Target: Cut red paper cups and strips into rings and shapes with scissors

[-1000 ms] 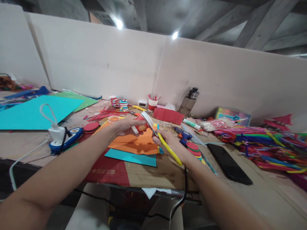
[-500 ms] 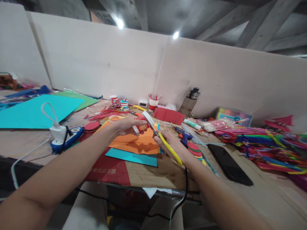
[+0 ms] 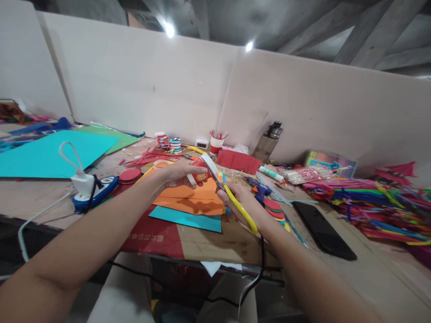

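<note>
My left hand is closed around a red and white paper cup, tilted on its side with its white end up and to the right. In my right hand is a pair of scissors with yellow handles, its blades reaching up to the cup's white edge. Whether the blades are cutting into the edge I cannot tell. Beneath both hands lie orange sheets and a turquoise sheet on cardboard.
A blue glue gun and stacked coloured discs lie beside my right wrist. Farther right are a black phone and pipe cleaners. A blue power strip sits at left; a bottle stands behind.
The view has shifted very slightly. Both hands, the cup and the scissors hold nearly the same pose, with the blades still at the cup's white edge.
</note>
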Tool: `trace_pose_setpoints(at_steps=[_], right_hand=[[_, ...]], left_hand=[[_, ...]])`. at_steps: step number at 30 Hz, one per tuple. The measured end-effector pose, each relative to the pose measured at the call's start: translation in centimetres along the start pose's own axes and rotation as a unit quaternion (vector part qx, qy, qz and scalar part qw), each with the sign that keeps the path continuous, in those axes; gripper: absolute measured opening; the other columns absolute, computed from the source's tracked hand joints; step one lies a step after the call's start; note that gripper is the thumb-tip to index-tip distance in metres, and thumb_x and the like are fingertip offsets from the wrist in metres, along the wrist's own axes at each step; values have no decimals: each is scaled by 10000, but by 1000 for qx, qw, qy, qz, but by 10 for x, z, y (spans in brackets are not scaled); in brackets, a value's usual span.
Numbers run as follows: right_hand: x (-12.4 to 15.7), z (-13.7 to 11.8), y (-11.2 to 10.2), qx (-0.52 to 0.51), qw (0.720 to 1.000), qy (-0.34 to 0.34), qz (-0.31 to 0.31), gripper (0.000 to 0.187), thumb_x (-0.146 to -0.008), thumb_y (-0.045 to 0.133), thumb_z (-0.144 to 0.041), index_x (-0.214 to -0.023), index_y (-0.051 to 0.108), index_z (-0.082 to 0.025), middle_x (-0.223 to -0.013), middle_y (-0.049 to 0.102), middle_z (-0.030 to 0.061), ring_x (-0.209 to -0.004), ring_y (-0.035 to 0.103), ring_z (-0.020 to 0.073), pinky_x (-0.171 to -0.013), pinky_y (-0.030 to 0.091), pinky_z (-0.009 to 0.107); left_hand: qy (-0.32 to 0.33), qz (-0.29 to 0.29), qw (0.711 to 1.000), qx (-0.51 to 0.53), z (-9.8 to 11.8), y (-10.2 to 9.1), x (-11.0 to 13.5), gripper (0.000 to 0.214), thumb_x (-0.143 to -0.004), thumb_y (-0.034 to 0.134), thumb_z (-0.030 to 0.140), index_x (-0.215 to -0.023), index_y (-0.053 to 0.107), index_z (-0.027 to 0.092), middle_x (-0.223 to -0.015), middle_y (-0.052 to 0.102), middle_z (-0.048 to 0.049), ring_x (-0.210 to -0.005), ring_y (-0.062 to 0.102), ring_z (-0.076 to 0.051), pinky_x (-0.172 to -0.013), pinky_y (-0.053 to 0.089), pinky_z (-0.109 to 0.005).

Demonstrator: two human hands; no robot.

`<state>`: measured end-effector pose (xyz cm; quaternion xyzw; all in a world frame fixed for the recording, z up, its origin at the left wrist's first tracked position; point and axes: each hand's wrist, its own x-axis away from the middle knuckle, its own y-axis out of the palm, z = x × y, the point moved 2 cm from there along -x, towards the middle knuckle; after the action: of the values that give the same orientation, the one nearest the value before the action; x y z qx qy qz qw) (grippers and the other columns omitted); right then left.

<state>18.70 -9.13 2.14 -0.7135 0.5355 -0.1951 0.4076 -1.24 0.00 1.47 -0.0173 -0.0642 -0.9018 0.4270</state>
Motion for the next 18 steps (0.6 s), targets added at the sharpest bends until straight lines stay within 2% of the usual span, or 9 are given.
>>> trace_pose_setpoints(at_steps=[8, 18], right_hand=[[3, 3, 1, -28, 1000, 4, -10, 463, -931, 376, -633, -819, 503, -202, -668, 496, -13, -571, 426, 112, -498, 299, 243], [2, 1, 3, -37, 999, 11, 2, 469, -905, 421, -650, -891, 548, -199, -639, 491, -14, -551, 441, 122, -486, 325, 249]], left_hand=[[3, -9, 1000, -30, -1, -4, -1, 437, -687, 806, 418, -981, 686, 118, -903, 683, -102, -708, 648, -151, -541, 501, -235], [13, 7, 999, -44, 1, -1, -1, 467, -661, 818, 427, -986, 674, 124, -972, 689, -123, -705, 649, -146, -527, 495, -223]])
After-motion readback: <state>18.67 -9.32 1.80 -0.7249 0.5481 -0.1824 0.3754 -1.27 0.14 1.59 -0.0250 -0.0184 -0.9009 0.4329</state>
